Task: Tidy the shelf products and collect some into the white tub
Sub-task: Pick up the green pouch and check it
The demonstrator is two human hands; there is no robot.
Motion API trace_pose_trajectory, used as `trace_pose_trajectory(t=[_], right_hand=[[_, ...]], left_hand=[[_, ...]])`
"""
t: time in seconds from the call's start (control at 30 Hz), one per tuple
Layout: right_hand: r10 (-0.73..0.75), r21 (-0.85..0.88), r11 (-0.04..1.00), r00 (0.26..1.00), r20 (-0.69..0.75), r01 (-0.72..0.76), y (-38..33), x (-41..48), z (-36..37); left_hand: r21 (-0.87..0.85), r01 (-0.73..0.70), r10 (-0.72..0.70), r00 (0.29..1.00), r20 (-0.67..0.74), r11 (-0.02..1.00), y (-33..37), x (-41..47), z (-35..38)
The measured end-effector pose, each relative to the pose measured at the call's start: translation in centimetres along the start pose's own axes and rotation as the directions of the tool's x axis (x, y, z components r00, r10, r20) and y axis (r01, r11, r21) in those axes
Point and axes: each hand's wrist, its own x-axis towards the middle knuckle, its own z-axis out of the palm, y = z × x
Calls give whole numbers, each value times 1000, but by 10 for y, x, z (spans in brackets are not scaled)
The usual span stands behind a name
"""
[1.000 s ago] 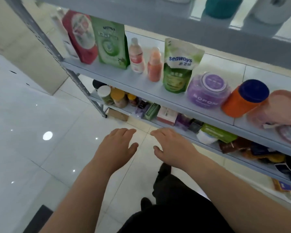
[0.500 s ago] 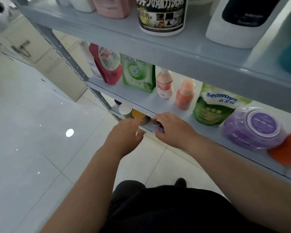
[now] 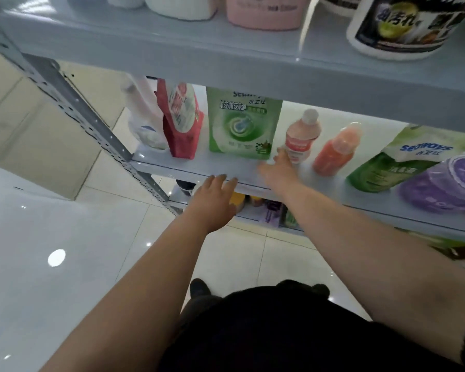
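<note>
On the middle shelf [image 3: 220, 165] stand a white bottle [image 3: 145, 122], a red pouch [image 3: 181, 119], a green pouch [image 3: 243, 124], a pale pink bottle [image 3: 302, 135], an orange bottle [image 3: 338, 149], a green Seaways pouch [image 3: 403, 162] and a purple jar [image 3: 443, 183]. My right hand [image 3: 279, 167] reaches over the shelf with fingers stretched out, its tips beside the pink bottle's base and the green pouch's lower corner. My left hand [image 3: 215, 197] hovers flat at the shelf's front edge, holding nothing. No white tub is in view.
The upper shelf [image 3: 226, 49] hangs close above, carrying a pink container [image 3: 266, 12] and a black-labelled tub [image 3: 403, 25]. A perforated metal upright [image 3: 91, 124] slants at the left. Small jars and boxes fill the lower shelf [image 3: 269, 213]. Glossy tiled floor lies below.
My view has risen and closed in on the shelves. Both hands moved up and forward; the right hand now reaches over the middle shelf toward the pink bottle, blurred by motion.
</note>
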Motion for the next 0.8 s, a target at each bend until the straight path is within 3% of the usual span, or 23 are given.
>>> trace_pose_trajectory(t=[0.07,0.17,0.23,0.37,0.47,0.6,0.67,0.8], right_hand=[[30,137,990,997,-70,-20,-13,13,12],[117,188,978,982,-147,-88,-19,33,19],[127,121,987,973,-192,-105,-16,39,20],[-9,-66,998,969,-248,-7,1,30,27],[-80,-65,996,962,-262,66,15,15,36],[-200,-44,980,964,-177,195,30,-18,33],[-186,16,981,965,-187,192,38,-37,26],[-139,184,966,964,-227,183,49,-65,14]], left_hand=[[71,-33,31,999,19,997,-23,13,1],[111,-67,59,996,72,992,-42,24,0],[122,-79,65,991,118,989,-48,28,-1],[126,-98,76,983,169,987,-55,29,2],[-2,-51,50,980,194,999,-55,26,5],[-293,47,-21,996,92,955,-51,10,-5],[-491,160,-134,987,88,856,-51,0,-10],[-835,360,-319,918,237,416,-47,-9,-21]])
